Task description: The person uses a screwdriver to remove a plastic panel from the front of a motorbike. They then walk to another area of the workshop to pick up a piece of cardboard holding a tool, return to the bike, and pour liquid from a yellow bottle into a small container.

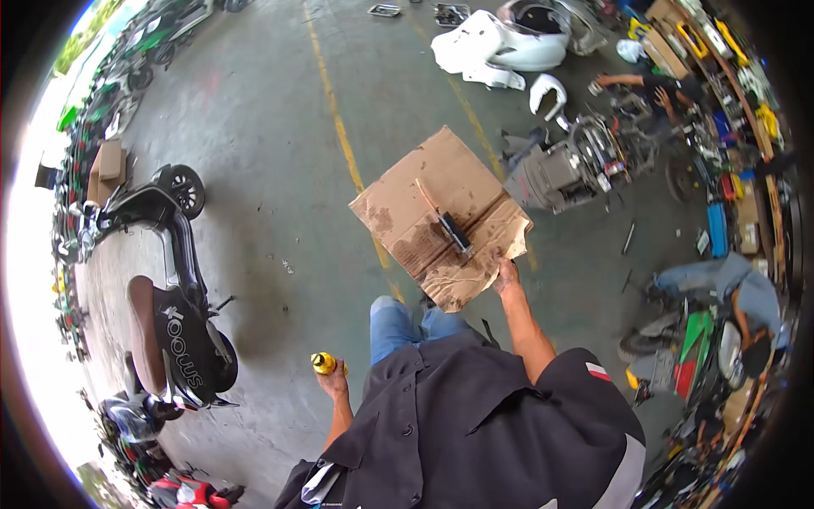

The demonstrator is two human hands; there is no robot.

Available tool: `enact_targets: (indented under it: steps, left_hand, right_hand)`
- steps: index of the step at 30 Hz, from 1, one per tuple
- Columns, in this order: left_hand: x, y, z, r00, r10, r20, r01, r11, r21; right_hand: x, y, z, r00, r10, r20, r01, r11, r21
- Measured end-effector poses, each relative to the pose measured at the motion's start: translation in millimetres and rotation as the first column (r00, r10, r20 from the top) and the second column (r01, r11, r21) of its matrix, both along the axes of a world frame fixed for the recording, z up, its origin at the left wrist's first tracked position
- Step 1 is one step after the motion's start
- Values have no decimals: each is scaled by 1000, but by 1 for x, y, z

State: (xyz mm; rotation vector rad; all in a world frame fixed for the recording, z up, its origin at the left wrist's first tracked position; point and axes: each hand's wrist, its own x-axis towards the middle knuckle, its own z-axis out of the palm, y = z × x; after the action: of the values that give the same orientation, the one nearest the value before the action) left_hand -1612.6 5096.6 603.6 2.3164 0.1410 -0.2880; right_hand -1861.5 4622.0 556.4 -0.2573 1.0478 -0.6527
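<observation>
My right hand (507,273) grips the near right corner of a stained sheet of brown cardboard (411,191), with the fingers partly hidden by it. On the cardboard lies a small black cylindrical part (455,231) with a silvery end. A thin orange-brown strip (426,194) lies beside it, touching or close to its far end; I cannot tell if they are joined. Low at my left side, my left hand (334,381) is closed around a small yellow bottle (323,363) with a dark top.
A black scooter (182,339) stands at left. White body panels (500,47) lie at the far right, near a partly stripped motorbike (585,161) where a person (674,93) works. Another person (746,305) bends over a green motorbike (695,348). Shelving (755,127) lines the right side.
</observation>
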Motion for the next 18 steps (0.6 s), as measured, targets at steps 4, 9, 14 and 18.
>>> enact_targets:
  steps: [4,9,14,18]
  left_hand:
    - [65,-82,-1,988,142,-55,-132,978,161]
    - [180,-177,-38,979,177,-100,-164,978,130]
    - [354,-329,-32,987,148,-69,-134,974,181]
    - [526,-443,-16,1000,13,-5,-12,995,96]
  right_hand:
    - [101,-112,-26,998,-46,42,46,999,6]
    - [252,-229,-21,997,-53,54,56,996,-73]
    - [380,-337,-12,999,-36,8,36,999,-24]
    - [512,-413,33,987,-16,-158,34,993,111]
